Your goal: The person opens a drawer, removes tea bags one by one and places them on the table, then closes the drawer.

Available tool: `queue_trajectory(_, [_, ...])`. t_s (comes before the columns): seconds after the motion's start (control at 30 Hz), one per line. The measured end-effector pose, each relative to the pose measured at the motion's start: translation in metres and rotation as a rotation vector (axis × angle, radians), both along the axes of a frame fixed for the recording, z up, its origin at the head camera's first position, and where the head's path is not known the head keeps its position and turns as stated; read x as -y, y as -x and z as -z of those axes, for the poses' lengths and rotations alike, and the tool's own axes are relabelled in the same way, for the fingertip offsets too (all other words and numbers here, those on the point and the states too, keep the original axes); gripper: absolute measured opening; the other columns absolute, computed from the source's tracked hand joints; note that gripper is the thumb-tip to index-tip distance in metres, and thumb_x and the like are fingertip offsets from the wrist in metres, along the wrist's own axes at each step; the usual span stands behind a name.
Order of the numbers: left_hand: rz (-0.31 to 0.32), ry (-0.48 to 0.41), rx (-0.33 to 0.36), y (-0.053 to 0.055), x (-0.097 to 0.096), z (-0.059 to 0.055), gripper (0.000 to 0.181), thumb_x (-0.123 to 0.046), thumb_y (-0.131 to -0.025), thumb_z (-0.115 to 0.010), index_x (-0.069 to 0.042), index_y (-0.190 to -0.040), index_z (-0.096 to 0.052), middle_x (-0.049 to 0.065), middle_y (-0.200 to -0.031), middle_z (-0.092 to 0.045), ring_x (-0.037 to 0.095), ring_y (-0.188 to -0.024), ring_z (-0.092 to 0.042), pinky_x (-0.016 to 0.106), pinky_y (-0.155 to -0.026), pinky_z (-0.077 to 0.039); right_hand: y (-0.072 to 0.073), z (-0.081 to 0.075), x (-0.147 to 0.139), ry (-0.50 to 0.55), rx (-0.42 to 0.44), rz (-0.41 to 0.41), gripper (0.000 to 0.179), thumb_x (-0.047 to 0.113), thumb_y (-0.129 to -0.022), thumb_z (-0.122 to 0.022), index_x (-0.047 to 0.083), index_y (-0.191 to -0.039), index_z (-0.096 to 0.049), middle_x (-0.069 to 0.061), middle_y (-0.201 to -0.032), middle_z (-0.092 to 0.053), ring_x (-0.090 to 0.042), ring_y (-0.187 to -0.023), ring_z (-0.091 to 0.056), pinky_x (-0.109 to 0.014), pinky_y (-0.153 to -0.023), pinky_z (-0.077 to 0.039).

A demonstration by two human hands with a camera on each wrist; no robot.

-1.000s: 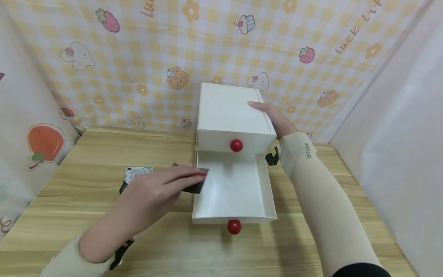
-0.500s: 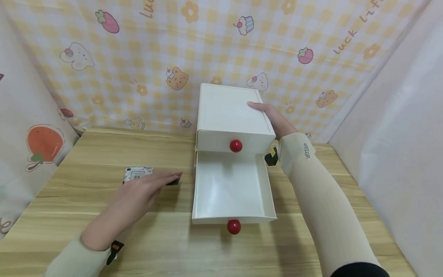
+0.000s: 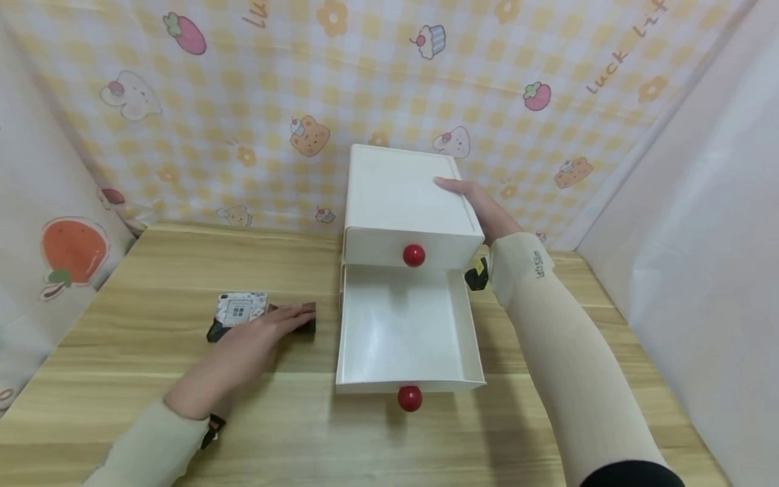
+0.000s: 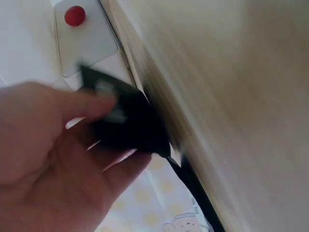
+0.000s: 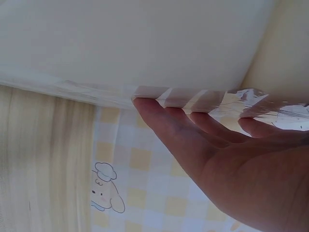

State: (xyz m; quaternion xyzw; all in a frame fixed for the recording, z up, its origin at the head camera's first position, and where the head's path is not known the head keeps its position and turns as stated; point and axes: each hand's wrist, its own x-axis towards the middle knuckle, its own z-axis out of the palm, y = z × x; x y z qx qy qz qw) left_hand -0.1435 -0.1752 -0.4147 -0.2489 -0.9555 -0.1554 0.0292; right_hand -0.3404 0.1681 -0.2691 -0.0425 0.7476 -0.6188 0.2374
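A person's left grip (image 3: 258, 335) is narrow on a dark packet (image 3: 311, 325); the right grip (image 3: 485, 211) rests against a white drawer box (image 3: 408, 193)

In the head view, the left grip holds the dark packet low over the worktop (image 3: 274, 439); whether the packet touches the wood I cannot tell. Just left of the grip lies a patterned packet (image 3: 240, 308), with a black object (image 3: 217, 331) under its near edge. To the right of the grip, well apart from it, a lower drawer (image 3: 414, 338) stands pulled out, a red knob (image 3: 410, 398) on its front. The right grip is spread over the box's right edge, one digit on the top. Ahead of both grips hangs a checked cloth (image 3: 377, 88).

In the left wrist view, the thumb lies on the packet's near face and the fingers pass behind it, so the packet is pinched between them. It is blurred, with a pale mark beside the thumb. The box's white front shows past the fingertips.

In the right wrist view, the right grip is wide: four fingertips touch the box's glossy side, set apart from one another, mirrored in the surface. The cloth lies behind the hand, and bare wood shows beyond the fingertips.
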Motion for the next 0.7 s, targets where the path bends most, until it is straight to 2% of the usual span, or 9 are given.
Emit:
queue_trajectory(0.17, [0.053,-0.038,0.073,0.007,0.006,0.005,0.054,0.004,-0.091,-0.065,-0.009,-0.143,-0.058,0.016,-0.154,-0.048,0.044,-0.138,-0.049,0.061,-0.099,-0.051,0.000,0.000,0.000,-0.007,-0.007,-0.006,0.069,0.045,-0.101,-0.042,0.025,-0.162,-0.019,-0.009,-0.130,-0.055,-0.018,-0.106,-0.065,-0.030,-0.085,-0.058])
queue_trajectory(0.4, [0.052,-0.082,0.109,0.016,0.009,0.004,0.058,0.008,-0.087,-0.064,-0.009,-0.142,-0.058,0.016,-0.154,-0.049,0.046,-0.137,-0.050,0.060,-0.096,-0.053,0.000,0.001,0.001,0.044,-0.007,-0.025,0.067,0.041,-0.102,-0.041,0.025,-0.162,-0.018,-0.008,-0.125,-0.056,-0.015,-0.099,-0.068,-0.028,-0.084,-0.059])
queue_trajectory(0.57, [0.052,-0.076,0.152,0.018,0.007,0.002,0.055,-0.002,-0.091,-0.067,-0.007,-0.144,-0.056,0.017,-0.156,-0.046,0.046,-0.141,-0.044,0.065,-0.105,-0.046,0.001,0.001,0.000,0.060,-0.009,-0.033,0.065,0.039,-0.103,-0.039,0.024,-0.162,-0.019,-0.007,-0.123,-0.057,-0.015,-0.099,-0.068,-0.028,-0.084,-0.059])
queue_trajectory(0.7, [0.049,-0.084,0.155,0.016,0.005,0.000,0.053,-0.009,-0.093,-0.068,-0.004,-0.144,-0.055,0.018,-0.156,-0.045,0.047,-0.142,-0.043,0.065,-0.107,-0.043,0.001,0.002,0.000,0.069,0.000,-0.030,0.064,0.040,-0.102,-0.041,0.025,-0.161,-0.022,-0.008,-0.124,-0.058,-0.016,-0.100,-0.068,-0.029,-0.084,-0.059])
